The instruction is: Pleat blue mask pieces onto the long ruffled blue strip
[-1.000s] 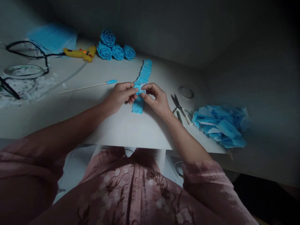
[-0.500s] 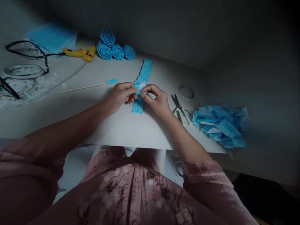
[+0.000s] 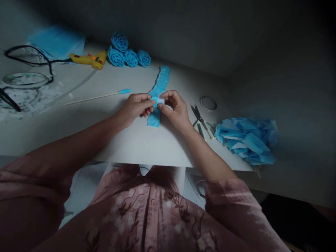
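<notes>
A long blue strip (image 3: 163, 78), paper or thin fabric with a ruffled left edge, lies lengthwise in front of me on the table. Over its middle, my left hand (image 3: 139, 105) pinches a small blue-and-white piece (image 3: 160, 100) between thumb and fingers. On that piece's right side, my right hand (image 3: 176, 106) has its thumb and forefinger closed at the edge. Left of the hands rests a thin wooden stick (image 3: 96, 98) with a blue tip. Scissors (image 3: 201, 120) with pale handles lie, blades apart, right of my right hand.
Several blue rosettes (image 3: 124, 52) sit at the back, beside a yellow glue gun (image 3: 90, 59) with a black cord. Blue sheets (image 3: 56, 40) and white scraps (image 3: 28, 98) are at left. A ring-shaped roll (image 3: 208, 103) and a blue crumpled bundle (image 3: 244, 140) are at right.
The small piece's white part has folded down to the right, between the hands. My right fingers have shifted slightly upward; the left hand keeps its pinch.
</notes>
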### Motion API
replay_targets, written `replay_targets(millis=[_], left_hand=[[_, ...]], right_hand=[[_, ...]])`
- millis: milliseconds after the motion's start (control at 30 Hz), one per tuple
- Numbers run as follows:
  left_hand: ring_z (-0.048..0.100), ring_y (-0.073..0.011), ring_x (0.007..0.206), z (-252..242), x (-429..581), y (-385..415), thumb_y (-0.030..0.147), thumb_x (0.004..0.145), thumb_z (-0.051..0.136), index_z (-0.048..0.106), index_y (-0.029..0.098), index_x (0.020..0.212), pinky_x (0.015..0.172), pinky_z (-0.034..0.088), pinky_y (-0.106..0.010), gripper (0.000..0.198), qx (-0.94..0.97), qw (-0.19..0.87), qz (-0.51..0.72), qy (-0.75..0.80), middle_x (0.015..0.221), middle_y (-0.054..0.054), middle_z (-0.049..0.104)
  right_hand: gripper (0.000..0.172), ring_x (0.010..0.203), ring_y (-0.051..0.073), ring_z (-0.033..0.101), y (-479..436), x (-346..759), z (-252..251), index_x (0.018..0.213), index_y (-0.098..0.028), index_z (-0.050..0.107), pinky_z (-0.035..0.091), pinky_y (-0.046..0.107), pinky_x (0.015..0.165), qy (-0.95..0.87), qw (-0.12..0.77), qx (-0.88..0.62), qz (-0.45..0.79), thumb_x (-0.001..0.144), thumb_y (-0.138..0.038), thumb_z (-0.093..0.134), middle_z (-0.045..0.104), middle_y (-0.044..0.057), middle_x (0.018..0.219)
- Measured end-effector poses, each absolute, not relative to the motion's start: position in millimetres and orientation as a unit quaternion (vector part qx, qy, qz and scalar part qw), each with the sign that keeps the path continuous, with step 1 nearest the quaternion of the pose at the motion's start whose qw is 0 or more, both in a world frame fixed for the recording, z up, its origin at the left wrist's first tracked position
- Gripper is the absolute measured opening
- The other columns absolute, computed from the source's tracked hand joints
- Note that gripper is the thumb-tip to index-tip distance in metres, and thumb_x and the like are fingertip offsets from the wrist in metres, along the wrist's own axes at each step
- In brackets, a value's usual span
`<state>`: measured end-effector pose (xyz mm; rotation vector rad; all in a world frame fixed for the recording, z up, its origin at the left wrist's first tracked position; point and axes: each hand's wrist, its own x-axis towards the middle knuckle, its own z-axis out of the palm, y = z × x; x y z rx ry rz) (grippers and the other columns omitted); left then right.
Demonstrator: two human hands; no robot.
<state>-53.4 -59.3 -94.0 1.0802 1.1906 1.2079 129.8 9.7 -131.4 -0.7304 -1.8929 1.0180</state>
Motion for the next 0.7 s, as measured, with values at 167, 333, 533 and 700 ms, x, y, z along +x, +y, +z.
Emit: replay_targets(millis=[167,333,533,700], left_hand=[[0.052,-0.0058,0.048,-95.5,-53.2,-59.3,0.017,0.091,0.078,0.062,0.016,0.066,0.047,0.041,-0.017,0.030,0.471,0.521,0.499,0.508,0.060,0.001,0.062],[0.053,-0.0066,0.050,-95.0,-52.3,-60.2,0.025,0.092,0.080,0.062,0.016,0.069,0.048,0.042,-0.018,0.030,0.486,0.514,0.499,0.500,0.062,0.001,0.063],[0.054,-0.0076,0.050,-96.2,-51.7,-58.6,0.015,0.088,0.080,0.063,0.018,0.081,0.049,0.043,-0.018,0.018,0.476,0.516,0.509,0.498,0.063,0.003,0.063],[0.053,-0.0064,0.050,-95.6,-52.6,-58.7,0.010,0.087,0.077,0.063,0.017,0.075,0.049,0.043,-0.017,0.020,0.491,0.511,0.503,0.496,0.062,0.003,0.062]], right_hand=[[0.071,0.092,0.019,0.067,16.4,130.7,-141.5,0.143,-0.031,0.055,0.062,0.042,0.094,-0.762,0.398,-0.277,0.430,0.090,-0.072,0.078,0.068,0.001,0.100],[0.084,0.085,0.020,0.067,15.0,130.8,-137.0,0.157,-0.035,0.049,0.062,0.042,0.087,-0.762,0.389,-0.291,0.429,0.088,-0.075,0.077,0.073,0.004,0.113],[0.082,0.081,0.018,0.068,10.8,128.4,-132.4,0.158,-0.036,0.049,0.063,0.038,0.084,-0.747,0.402,-0.296,0.440,0.089,-0.068,0.080,0.076,0.003,0.114],[0.073,0.082,0.019,0.069,9.3,126.8,-133.0,0.149,-0.034,0.056,0.063,0.038,0.084,-0.746,0.398,-0.292,0.448,0.089,-0.068,0.079,0.077,0.004,0.114]])
